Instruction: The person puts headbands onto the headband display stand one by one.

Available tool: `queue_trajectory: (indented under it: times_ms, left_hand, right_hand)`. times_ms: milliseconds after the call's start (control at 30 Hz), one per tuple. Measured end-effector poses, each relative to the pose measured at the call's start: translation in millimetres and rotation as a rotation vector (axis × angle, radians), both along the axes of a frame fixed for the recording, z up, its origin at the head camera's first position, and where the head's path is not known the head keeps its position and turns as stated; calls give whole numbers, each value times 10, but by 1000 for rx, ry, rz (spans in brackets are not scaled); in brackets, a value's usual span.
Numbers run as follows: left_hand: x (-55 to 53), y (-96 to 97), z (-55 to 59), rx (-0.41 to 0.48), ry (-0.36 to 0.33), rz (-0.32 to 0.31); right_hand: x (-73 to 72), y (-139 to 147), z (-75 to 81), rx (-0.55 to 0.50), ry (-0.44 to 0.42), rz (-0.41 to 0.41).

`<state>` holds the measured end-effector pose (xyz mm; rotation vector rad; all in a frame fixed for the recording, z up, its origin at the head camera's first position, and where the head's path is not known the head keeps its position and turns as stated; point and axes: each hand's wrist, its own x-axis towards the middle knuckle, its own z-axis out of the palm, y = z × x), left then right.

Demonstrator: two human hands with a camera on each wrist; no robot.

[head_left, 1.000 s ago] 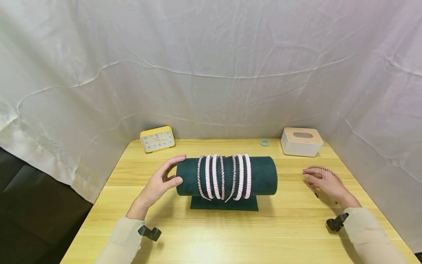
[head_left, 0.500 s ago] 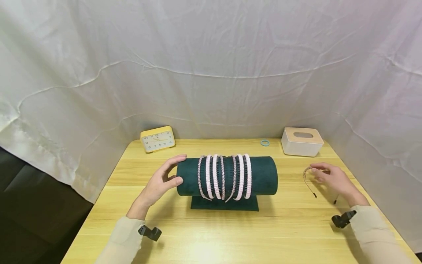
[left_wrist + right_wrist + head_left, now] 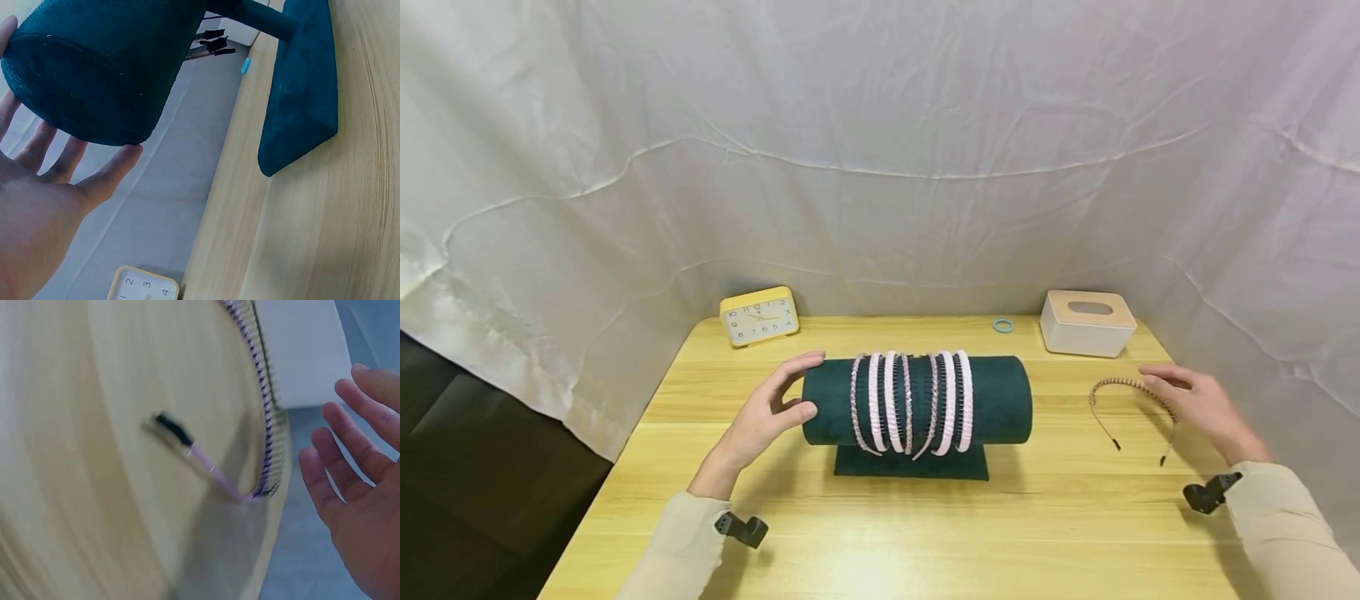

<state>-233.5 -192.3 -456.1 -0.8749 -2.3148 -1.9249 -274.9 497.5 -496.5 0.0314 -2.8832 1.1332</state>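
Note:
A dark green velvet headband stand has a horizontal roll on a flat base. Several pink and mauve headbands hang over the roll. My left hand holds the roll's left end, fingers at the top and thumb at the front; the left wrist view shows spread fingertips against its rim. A thin, twisted headband with dark tips lies on the table at the right. My right hand is over its right side, holding nothing. In the right wrist view its loosely extended fingers are apart from the headband.
A yellow alarm clock stands at the back left. At the back right are a light blue ring and a white tissue box with a wooden lid. Pale curtains surround the wooden table.
My right hand has let go of the twisted headband and moved right, away from it. The headband now lies fully visible on the table. My left hand stays on the stand.

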Motion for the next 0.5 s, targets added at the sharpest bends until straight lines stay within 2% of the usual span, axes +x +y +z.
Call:
queue_trajectory:
  times_ms: [233,500]
  left_hand:
    - [-3,5,0,8,-6,-5]
    - [-2,3,-6,10,-3,-4]
  right_hand:
    - [37,135,-129,66,1,-4]
    - [53,216,-233,31,-120,36]
